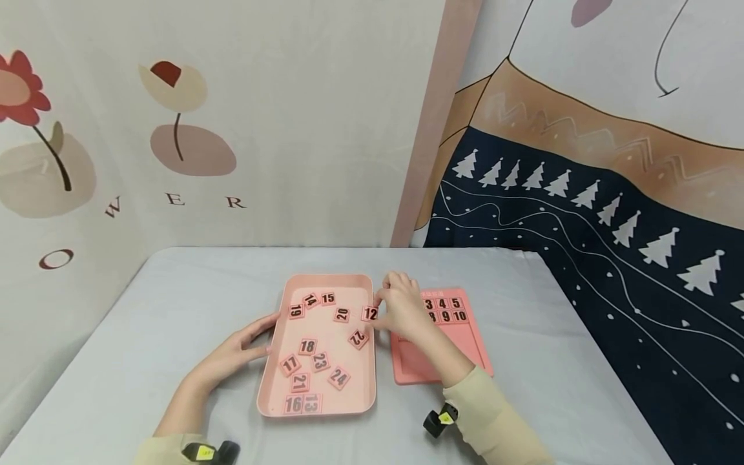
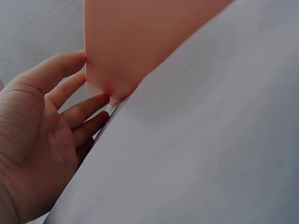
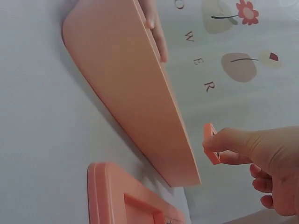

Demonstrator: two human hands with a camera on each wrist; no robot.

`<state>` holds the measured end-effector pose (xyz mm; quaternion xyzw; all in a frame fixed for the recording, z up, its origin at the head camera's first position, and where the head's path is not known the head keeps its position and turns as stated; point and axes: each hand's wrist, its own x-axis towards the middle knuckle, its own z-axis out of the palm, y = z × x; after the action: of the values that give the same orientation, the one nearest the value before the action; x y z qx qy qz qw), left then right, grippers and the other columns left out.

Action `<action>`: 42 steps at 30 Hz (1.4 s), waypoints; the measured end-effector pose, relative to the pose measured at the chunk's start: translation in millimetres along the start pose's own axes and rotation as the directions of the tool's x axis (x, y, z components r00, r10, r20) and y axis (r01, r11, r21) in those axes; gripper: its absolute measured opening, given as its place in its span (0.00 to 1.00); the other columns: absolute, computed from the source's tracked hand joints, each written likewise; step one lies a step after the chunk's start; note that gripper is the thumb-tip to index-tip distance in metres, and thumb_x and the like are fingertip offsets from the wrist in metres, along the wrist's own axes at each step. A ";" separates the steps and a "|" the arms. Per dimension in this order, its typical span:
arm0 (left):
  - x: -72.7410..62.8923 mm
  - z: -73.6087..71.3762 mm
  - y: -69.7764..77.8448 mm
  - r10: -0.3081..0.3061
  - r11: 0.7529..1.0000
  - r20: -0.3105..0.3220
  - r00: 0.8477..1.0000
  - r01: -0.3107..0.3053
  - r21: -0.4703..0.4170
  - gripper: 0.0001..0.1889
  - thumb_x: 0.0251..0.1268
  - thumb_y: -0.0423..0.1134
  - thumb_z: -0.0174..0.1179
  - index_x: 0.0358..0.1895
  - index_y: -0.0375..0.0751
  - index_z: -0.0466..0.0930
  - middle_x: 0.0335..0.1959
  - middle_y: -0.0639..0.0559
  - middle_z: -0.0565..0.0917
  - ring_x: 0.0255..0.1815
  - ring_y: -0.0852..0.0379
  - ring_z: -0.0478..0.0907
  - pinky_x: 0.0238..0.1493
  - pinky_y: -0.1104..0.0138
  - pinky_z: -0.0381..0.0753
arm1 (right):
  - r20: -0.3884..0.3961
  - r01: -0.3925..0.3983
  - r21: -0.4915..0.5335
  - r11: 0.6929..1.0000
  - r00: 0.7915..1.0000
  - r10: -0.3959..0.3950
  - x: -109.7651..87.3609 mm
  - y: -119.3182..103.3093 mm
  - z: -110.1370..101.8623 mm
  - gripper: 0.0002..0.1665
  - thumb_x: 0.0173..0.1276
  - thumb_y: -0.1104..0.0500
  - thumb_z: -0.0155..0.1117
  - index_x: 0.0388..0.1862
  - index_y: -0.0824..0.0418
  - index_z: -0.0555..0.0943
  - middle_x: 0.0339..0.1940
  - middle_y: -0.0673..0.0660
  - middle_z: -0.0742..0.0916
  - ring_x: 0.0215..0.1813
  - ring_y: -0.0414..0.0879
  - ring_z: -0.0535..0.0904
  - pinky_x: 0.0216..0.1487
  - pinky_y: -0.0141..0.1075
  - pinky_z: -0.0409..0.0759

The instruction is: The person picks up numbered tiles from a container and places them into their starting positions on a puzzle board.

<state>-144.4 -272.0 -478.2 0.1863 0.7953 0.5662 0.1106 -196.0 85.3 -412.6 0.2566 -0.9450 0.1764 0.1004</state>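
Observation:
A shallow pink tray [image 1: 334,405] holds several loose number tiles, among them the 24 tile [image 1: 339,378] and the 20 tile [image 1: 341,315]. My right hand [image 1: 405,307] pinches the 12 tile [image 1: 369,314] between thumb and finger above the tray's right rim. In the right wrist view the pinched tile [image 3: 210,140] is off the surface, tilted on edge. Against the tray's left side rest the fairly straight fingers of my left hand [image 1: 229,355]; the left wrist view shows its fingertips touching the tray wall [image 2: 126,51].
Right of the tray lies a pink number board [image 1: 447,349], partly hidden by my right forearm. Tiles including 5 [image 1: 456,303] and 10 [image 1: 460,316] sit in its upper rows. A white cloth [image 1: 552,400] covers the table; printed curtains [image 1: 302,129] hang behind.

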 end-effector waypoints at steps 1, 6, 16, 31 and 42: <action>-0.2 0.3 0.4 -0.004 1.000 -0.001 1.000 0.004 0.002 0.32 0.67 0.35 0.59 0.73 0.39 0.58 0.73 0.40 0.59 0.65 0.76 0.56 0.60 0.83 0.52 | -0.004 -0.001 0.002 1.000 1.000 0.001 -2.5 1.6 -1.2 0.19 0.38 0.46 0.83 0.25 0.50 0.83 0.36 0.49 0.68 0.42 0.47 0.61 0.45 0.40 0.61; -0.9 1.4 1.2 -0.016 1.000 -0.003 1.000 0.016 0.004 0.32 0.67 0.35 0.59 0.73 0.38 0.58 0.73 0.40 0.59 0.65 0.76 0.55 0.60 0.83 0.52 | -0.020 -0.007 -0.005 1.000 1.000 0.007 -15.7 12.2 -6.0 0.17 0.39 0.50 0.83 0.25 0.50 0.83 0.36 0.49 0.69 0.41 0.47 0.62 0.44 0.40 0.61; -1.2 1.0 -0.7 -0.003 1.000 -0.002 1.000 0.003 0.000 0.32 0.67 0.35 0.58 0.73 0.37 0.58 0.73 0.40 0.58 0.66 0.76 0.55 0.60 0.84 0.51 | -0.043 -0.055 0.017 0.998 0.998 0.056 -42.1 44.1 -11.9 0.16 0.37 0.54 0.83 0.24 0.51 0.83 0.36 0.48 0.70 0.41 0.46 0.63 0.43 0.41 0.61; -1.3 0.3 -0.8 0.002 1.000 0.002 1.000 -0.002 -0.008 0.32 0.67 0.34 0.58 0.73 0.37 0.58 0.73 0.39 0.58 0.65 0.77 0.56 0.60 0.84 0.52 | 0.014 -0.051 -0.050 0.997 0.999 0.052 -63.0 82.6 -2.8 0.18 0.31 0.55 0.83 0.21 0.50 0.80 0.32 0.48 0.68 0.40 0.46 0.61 0.44 0.41 0.59; -1.3 0.2 -1.8 0.014 1.000 0.002 1.000 -0.014 -0.001 0.32 0.67 0.34 0.59 0.73 0.37 0.58 0.73 0.39 0.58 0.66 0.77 0.55 0.61 0.84 0.52 | 0.039 -0.030 0.003 1.000 0.999 0.030 -65.3 86.0 1.1 0.18 0.35 0.54 0.84 0.27 0.50 0.86 0.31 0.46 0.69 0.39 0.45 0.61 0.41 0.40 0.59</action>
<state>-143.5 -273.0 -480.0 0.1925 0.7935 0.5672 0.1074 -185.5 183.5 -456.2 0.2460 -0.9501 0.1746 0.0788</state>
